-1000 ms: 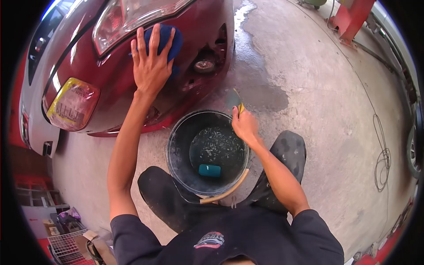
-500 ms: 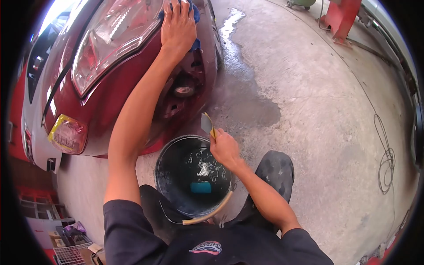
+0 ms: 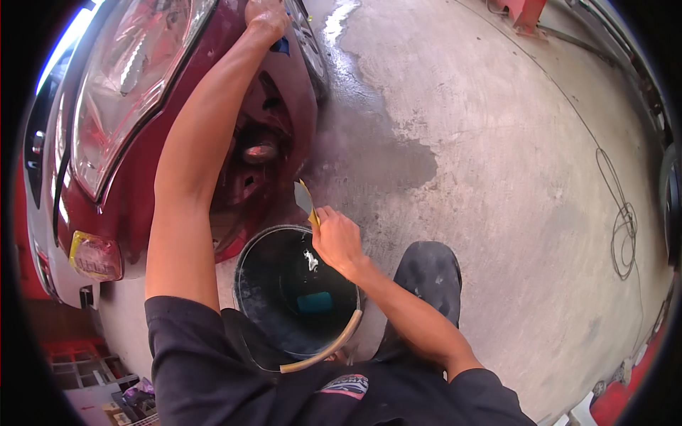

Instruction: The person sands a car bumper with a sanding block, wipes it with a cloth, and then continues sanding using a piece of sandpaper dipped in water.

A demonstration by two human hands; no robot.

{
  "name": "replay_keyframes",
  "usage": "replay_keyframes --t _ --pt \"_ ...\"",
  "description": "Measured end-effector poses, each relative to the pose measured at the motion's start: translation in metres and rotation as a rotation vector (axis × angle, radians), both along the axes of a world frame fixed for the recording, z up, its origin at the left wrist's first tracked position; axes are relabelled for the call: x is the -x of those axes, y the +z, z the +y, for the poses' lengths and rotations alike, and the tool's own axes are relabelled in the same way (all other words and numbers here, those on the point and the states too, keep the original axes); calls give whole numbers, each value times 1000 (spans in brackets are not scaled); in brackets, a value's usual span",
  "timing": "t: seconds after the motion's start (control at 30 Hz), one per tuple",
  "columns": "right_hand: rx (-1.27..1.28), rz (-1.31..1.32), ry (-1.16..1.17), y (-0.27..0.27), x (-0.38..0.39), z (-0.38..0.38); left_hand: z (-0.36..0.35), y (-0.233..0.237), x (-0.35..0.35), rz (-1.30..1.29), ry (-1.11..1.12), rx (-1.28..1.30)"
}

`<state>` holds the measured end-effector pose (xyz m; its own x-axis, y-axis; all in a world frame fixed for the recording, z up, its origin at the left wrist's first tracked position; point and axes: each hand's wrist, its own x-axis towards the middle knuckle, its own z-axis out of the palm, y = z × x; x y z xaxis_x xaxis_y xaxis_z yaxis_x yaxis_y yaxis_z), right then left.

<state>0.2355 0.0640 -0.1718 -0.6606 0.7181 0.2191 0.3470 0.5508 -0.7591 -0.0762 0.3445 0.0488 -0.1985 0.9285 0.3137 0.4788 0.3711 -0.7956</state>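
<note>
At the top edge, my left hand (image 3: 266, 15) lies against the red car's front corner, its fingertips cut off by the frame. Part of a blue cloth (image 3: 282, 44) shows beneath it. My right hand (image 3: 337, 238) pinches a folded piece of sandpaper (image 3: 305, 200), grey on one face and yellow on the other, over the far rim of a black bucket (image 3: 240, 284). Inside the bucket, a teal block (image 3: 315, 302) sits in dark water. The dark red bumper (image 3: 177, 135) has an opening with a round lamp (image 3: 259, 153) in it.
A large headlight (image 3: 135, 71) and a yellow-edged lamp (image 3: 96, 255) are on the car at left. Wet concrete (image 3: 383, 160) spreads beyond the bucket. A coiled cable (image 3: 624, 227) lies on the floor at right, with a red post base (image 3: 522, 14) farther back.
The view has shifted, so the car sits farther left. My left hand has moved up the frame with the cloth, partly out of sight. My right hand keeps the sandpaper above the bucket rim.
</note>
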Motion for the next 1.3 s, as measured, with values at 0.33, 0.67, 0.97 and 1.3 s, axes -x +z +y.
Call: replay_keyframes --t 0.33,0.67,0.97,1.3 --pt "43 -69 -22 1 2 1 -83 -125 -54 -81 -192 461" --pt "26 -131 -76 6 3 -1 -262 -263 -36 -250 -768 698" --pt "51 -210 -20 5 8 2 -560 -281 24 -695 -765 693" --pt "-211 114 -13 28 -1 -9 -604 -89 -55 -1051 228 -434"
